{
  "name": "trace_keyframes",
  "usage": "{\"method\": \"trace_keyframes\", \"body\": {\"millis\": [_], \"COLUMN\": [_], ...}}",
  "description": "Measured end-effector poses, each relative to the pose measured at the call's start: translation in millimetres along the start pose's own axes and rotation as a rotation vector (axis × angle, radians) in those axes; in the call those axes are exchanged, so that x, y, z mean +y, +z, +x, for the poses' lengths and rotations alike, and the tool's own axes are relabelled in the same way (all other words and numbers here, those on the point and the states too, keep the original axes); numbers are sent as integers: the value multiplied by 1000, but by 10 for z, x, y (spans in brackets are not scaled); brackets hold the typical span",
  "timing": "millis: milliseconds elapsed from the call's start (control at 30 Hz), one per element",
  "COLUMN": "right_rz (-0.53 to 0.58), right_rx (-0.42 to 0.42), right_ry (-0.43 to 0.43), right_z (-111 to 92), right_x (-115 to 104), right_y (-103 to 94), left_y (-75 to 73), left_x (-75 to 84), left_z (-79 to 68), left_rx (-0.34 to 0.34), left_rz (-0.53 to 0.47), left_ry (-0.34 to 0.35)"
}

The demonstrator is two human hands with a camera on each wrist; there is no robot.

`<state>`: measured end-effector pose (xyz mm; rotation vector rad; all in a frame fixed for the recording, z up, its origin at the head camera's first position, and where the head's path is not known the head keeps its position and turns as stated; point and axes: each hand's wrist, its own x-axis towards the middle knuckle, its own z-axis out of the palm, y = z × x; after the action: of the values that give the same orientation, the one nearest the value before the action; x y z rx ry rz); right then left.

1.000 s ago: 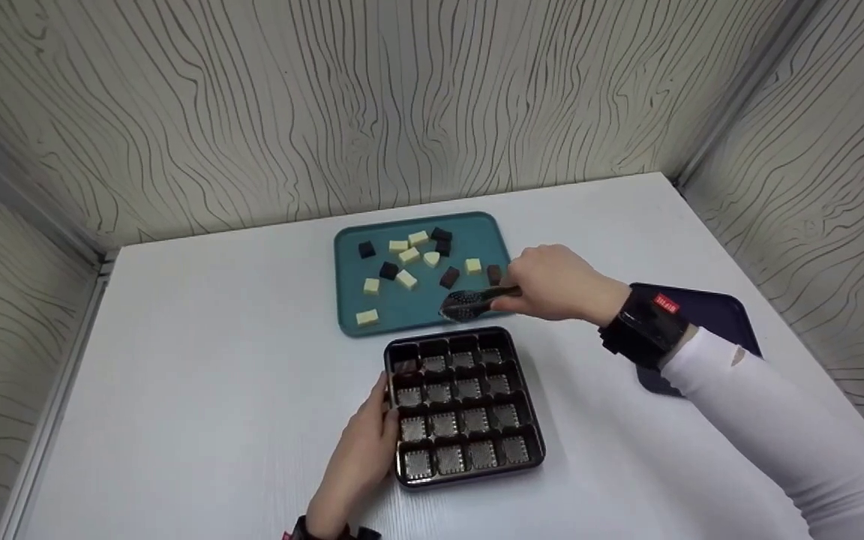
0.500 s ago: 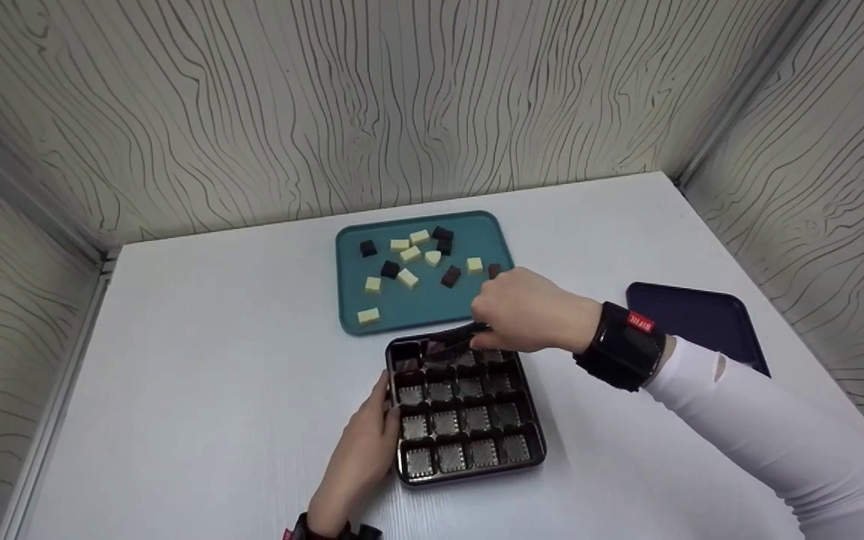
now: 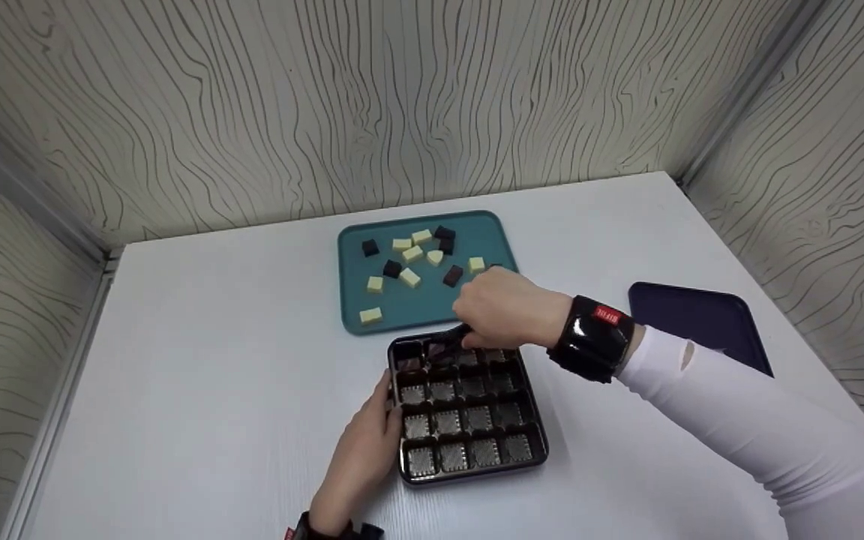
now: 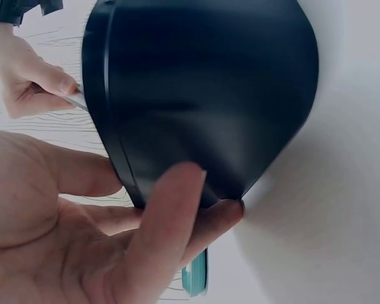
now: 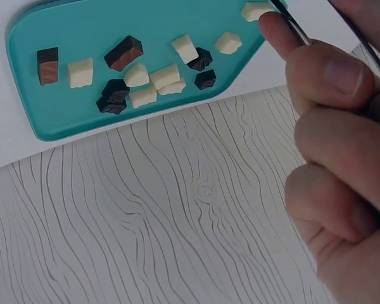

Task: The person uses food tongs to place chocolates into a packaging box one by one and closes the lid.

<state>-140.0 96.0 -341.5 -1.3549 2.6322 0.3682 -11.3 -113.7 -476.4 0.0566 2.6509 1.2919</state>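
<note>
Counted: 8 white pieces (image 3: 409, 277), 4 black (image 3: 370, 247), 4 brown (image 3: 453, 276), 1 pair of tongs (image 3: 457, 337), 1 box (image 3: 477, 475), 16 compartments (image 3: 448, 422), 1 teal tray (image 3: 432, 304).

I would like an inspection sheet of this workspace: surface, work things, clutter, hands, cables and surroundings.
Surface: white table, under both trays and the box.
Work things: teal tray with white pieces and dark pieces; dark box, brown piece in its far-left compartment, another brown piece at the tongs in the next one, release unclear.
Clutter: navy tray, partly behind the white sleeve.
Hands: left hand rests against the box's left side; right hand grips the tongs.
Cables: nothing seen.
Surroundings: pale walls with dark wavy lines.
</note>
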Motion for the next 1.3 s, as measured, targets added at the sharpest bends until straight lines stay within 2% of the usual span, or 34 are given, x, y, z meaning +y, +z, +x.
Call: {"method": "trace_keyframes", "body": {"millis": [233,467,633,933,1133,1300], "right_rz": [-110,-246,-268,-236,-184,-62], "right_rx": [-75,-46,-41,-49,-69,26], "right_ry": [-24,-104,-112,-89,-41,-12], "right_z": [195,319,350,300,151,-79], "right_x": [-117,-206,-211,-184,-83,116], "right_y": [-38,-11,33,-34,-131,-104], "left_y": [-1,3,9,2,-3,-5], "left_x": [-3,6,7,-1,2,9], "left_z": [0,2,-7,-2,-5,-2], "left_rx": [4,5,10,7,12,12], "left_rz": [-4,-1,9,8,11,13], "left_ry": [8,2,11,10,15,14]}}
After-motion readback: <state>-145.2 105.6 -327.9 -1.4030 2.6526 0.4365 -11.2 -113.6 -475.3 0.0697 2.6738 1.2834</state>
